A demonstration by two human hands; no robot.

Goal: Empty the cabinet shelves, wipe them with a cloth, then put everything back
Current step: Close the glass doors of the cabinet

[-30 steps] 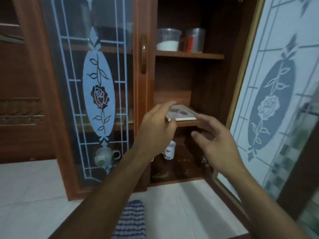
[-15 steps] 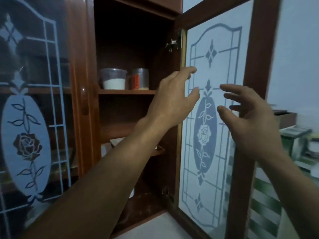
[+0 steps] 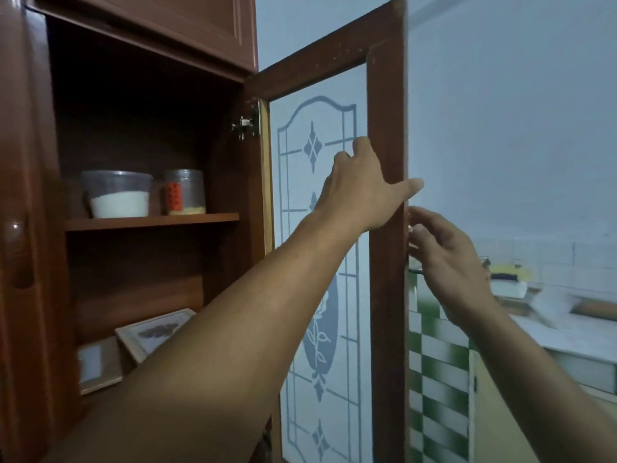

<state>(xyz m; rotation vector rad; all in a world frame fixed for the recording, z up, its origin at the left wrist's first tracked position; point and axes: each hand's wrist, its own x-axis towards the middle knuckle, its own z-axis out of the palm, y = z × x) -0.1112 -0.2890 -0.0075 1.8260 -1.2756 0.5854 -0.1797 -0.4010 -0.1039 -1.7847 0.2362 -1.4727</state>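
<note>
Head view: the person is working at the open brown wooden cabinet door with frosted glass and a blue floral pattern (image 3: 387,295).

- Left hand (image 3: 360,192) is lying flat on the door's outer upright, fingers stretched over the wood and thumb spread across the door's outer edge. It is pressing, not gripping.
- Right hand (image 3: 447,262) is hovering just right of the door's outer edge, fingers loosely curved toward it. Whether it is touching or pinching anything there cannot be told, since the edge is hiding the fingertips.
- Left of the door, the dark brown wooden cabinet (image 3: 150,45) is standing open.
- On its upper wooden shelf (image 3: 152,222) are sitting a clear plastic tub of white powder (image 3: 115,195) and, just beside it, a clear plastic jar with a red label (image 3: 184,192).
- Lower down, left of the door, two pale framed pictures (image 3: 155,332) are lying flat.

Progress, as a judgement: the shelves are holding goods and no cloth is showing. Either nothing is emptied yet, or everything is back and the door is being swung closed. These pictures alone are not settling which.
</note>
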